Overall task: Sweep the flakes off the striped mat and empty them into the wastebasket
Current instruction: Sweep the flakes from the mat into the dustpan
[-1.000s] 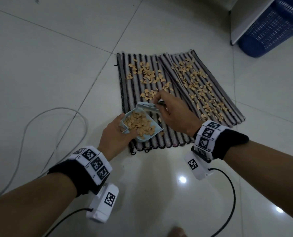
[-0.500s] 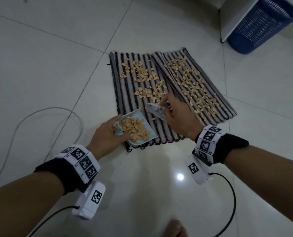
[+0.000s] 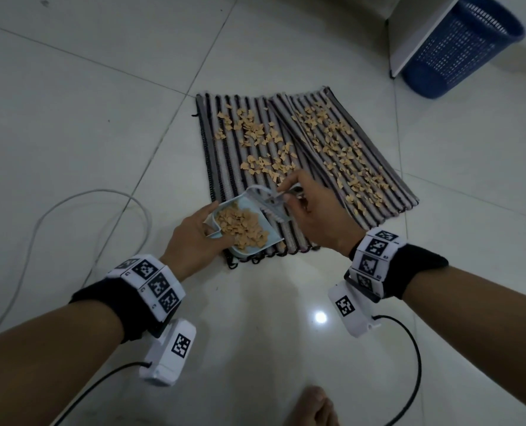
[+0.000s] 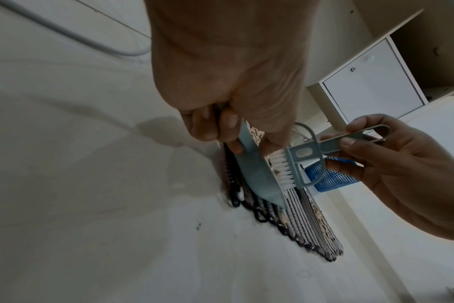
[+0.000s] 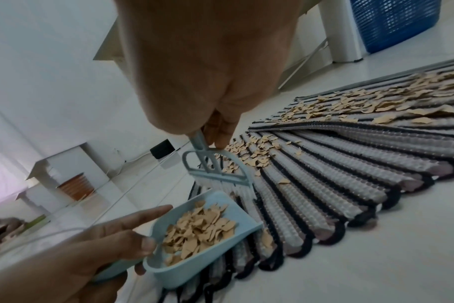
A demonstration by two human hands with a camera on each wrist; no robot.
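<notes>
Cable (image 3: 19, 265), pale grey, loops over the white floor tiles (image 3: 71, 118) at your far left. Moving right, your left hand (image 3: 194, 241) has its thumb and fingers curled round the handle end of the light blue dustpan (image 3: 274, 238), index finger stretched along its side. The pan holds a heap of tan flakes (image 3: 240, 227), and its front lip sits on the near fringed edge of the striped mat (image 3: 286, 167). Just beside it, your right hand (image 3: 313, 216) pinches the flat handle of the small blue brush (image 4: 302, 155) between thumb and fingertips; the white bristles hang at the pan's mouth, over the mat. More loose flakes (image 3: 341, 155) lie scattered across the middle and right half of the mat, where a second striped strip overlaps the first. Far right, well apart from the mat, the blue mesh wastebasket (image 3: 458, 53) stands beside a white cabinet panel (image 3: 418, 32).
</notes>
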